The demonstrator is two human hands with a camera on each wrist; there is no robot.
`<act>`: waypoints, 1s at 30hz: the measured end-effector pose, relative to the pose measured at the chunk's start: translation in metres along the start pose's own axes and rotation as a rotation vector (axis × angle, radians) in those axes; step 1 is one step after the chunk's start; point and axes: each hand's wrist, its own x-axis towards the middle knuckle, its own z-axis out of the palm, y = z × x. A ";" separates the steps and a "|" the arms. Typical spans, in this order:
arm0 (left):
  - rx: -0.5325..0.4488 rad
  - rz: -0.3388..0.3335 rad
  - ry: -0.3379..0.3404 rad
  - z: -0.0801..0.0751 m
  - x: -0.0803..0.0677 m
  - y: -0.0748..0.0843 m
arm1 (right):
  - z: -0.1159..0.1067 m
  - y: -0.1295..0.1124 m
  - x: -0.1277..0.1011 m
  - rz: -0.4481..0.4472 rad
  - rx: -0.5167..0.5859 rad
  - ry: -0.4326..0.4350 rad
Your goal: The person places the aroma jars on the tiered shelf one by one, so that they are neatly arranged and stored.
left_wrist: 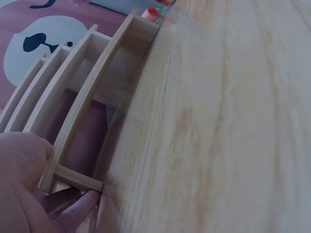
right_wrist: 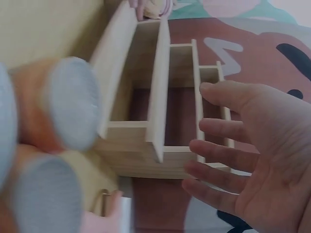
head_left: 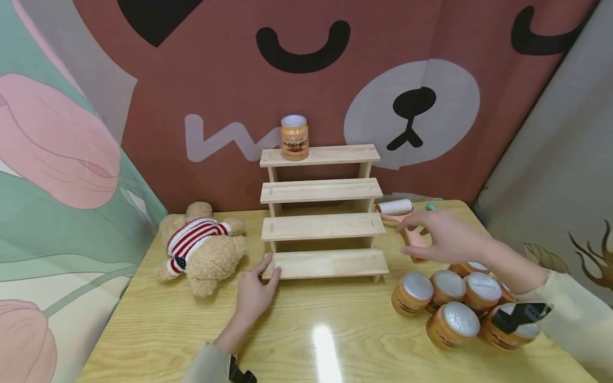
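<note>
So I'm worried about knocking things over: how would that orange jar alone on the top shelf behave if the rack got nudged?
The orange jar stands upright on a narrow plank of the stepped rack, so it may tip. Being round, it would probably roll. The left hand rests against the rack's bottom corner.

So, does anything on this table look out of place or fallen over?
Yes. The teddy bear lies flat left of the wooden rack. The orange jars lie tipped in a heap at the right, unlike the upright jar on top.
</note>
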 end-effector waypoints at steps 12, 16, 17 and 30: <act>0.010 0.011 0.016 0.000 0.001 0.001 | 0.032 0.004 -0.030 0.003 0.160 -0.192; 0.006 0.017 0.013 0.001 0.002 0.001 | 0.037 0.005 -0.034 0.005 0.205 -0.293; 0.006 0.017 0.011 0.001 0.002 0.001 | 0.039 0.005 -0.035 0.000 0.204 -0.314; 0.025 -0.018 0.014 0.001 0.000 0.001 | 0.049 0.008 -0.028 -0.029 0.152 -0.368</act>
